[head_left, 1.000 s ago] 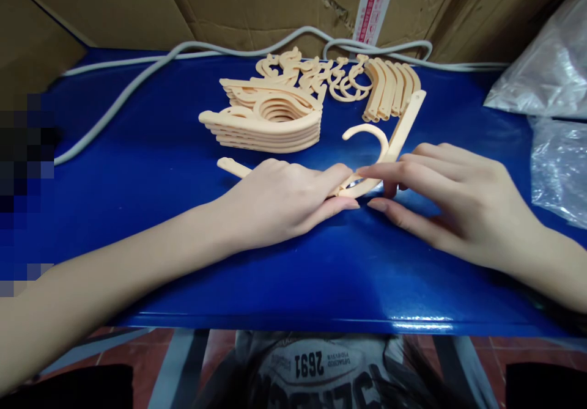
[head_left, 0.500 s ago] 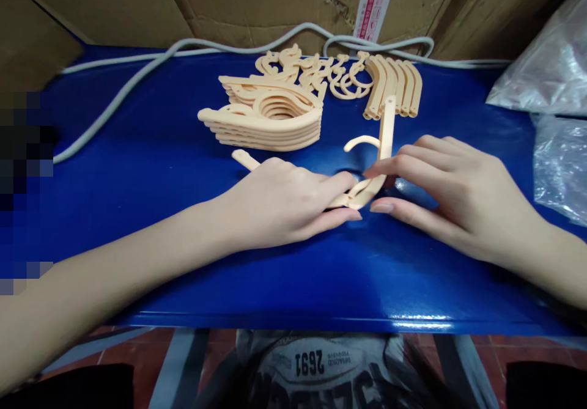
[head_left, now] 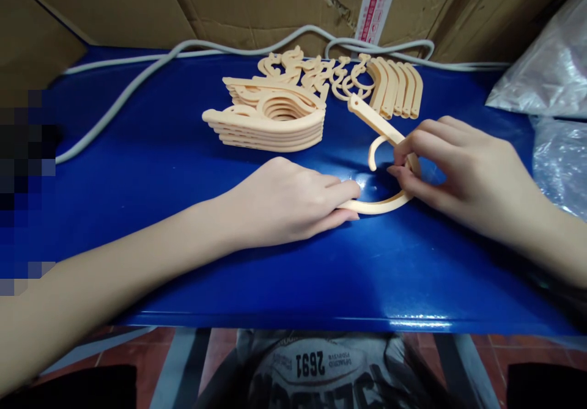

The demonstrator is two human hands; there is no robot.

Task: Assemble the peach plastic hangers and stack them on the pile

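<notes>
Over the blue table I hold a cream plastic folding hanger [head_left: 378, 207] between both hands. My left hand [head_left: 293, 198] lies palm down, its fingers closed round the hanger's curved part. My right hand [head_left: 458, 164] pinches the right end with thumb and fingers. From that pinch a flat arm [head_left: 373, 118] with a hole at its tip slants up and left. Below this arm a small hook [head_left: 376, 151] curves down. The joint between the parts is hidden behind my right fingers.
Behind my hands are a stack of folded hangers [head_left: 266, 123], a heap of loose hooks [head_left: 316, 73] and a row of loose arms [head_left: 397, 88]. A white cable [head_left: 183, 45] runs along the cardboard [head_left: 257, 2]. Clear plastic bags [head_left: 550, 60] lie at the right.
My right hand has gone from loosely spread fingers to a pinch on the hanger. The flat arm has swung from upright to leaning left, and the hook now points down. My left hand has barely moved.
</notes>
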